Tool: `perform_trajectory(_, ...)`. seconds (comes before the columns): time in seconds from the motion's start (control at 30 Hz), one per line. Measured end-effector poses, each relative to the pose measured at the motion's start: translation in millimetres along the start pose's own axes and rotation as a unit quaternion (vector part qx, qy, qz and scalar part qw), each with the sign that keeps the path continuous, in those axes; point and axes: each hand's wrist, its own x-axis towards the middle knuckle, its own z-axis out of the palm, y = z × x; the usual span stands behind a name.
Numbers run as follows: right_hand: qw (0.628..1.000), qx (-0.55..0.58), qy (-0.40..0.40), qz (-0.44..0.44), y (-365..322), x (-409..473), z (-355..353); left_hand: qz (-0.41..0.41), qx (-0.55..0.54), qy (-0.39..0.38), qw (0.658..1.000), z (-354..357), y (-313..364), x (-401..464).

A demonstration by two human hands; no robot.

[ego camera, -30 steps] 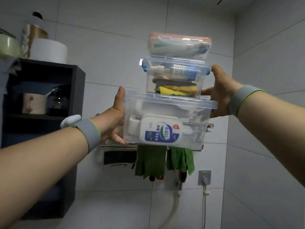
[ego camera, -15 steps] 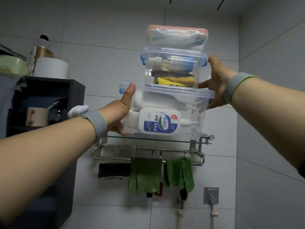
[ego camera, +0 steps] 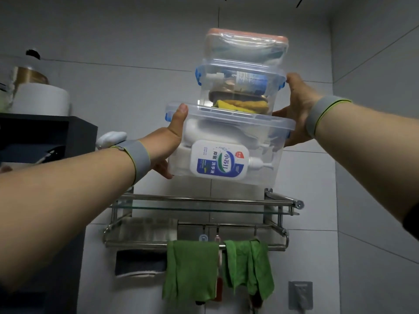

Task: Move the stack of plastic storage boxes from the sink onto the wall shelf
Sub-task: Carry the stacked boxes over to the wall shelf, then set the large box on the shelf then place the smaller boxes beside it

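A stack of three clear plastic storage boxes (ego camera: 229, 134) hangs in the air above the wall shelf (ego camera: 204, 210), a glass pane in a chrome frame. The big bottom box holds a white soap bottle, the middle one has blue clips, the small top one has a pink lid. My left hand (ego camera: 167, 143) grips the bottom box's left side, thumb on its lid. My right hand (ego camera: 297, 109) holds the right side, touching the bottom and middle boxes. A gap shows between the stack's base and the shelf rail.
Green cloths (ego camera: 192, 266) hang from the rail under the shelf. A dark cabinet (ego camera: 56, 132) stands at the left, with a white roll (ego camera: 40, 98) and a jar on top. Tiled walls close in behind and on the right.
The stack has risen with both hands, from in front of the shelf to clear above its top rail. The shelf now shows fully below the boxes.
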Motion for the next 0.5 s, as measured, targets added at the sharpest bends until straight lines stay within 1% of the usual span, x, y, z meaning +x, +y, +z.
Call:
perform_trajectory(0.2,1.0,-0.009,-0.004,0.005,11.6,40.2,-7.4,-0.018,0.004,0.0,1.0,28.2,-10.1,32.2)
perform_trajectory(0.37,1.0,-0.011,0.007,0.011,29.8,78.0,-12.3,-0.006,0.017,-0.011,1.0,53.7,-31.7,57.6)
perform_trajectory(0.5,0.999,-0.014,0.004,0.029,50.1,106.8,-16.3,-0.015,0.036,-0.007,0.999,67.5,-43.9,74.4)
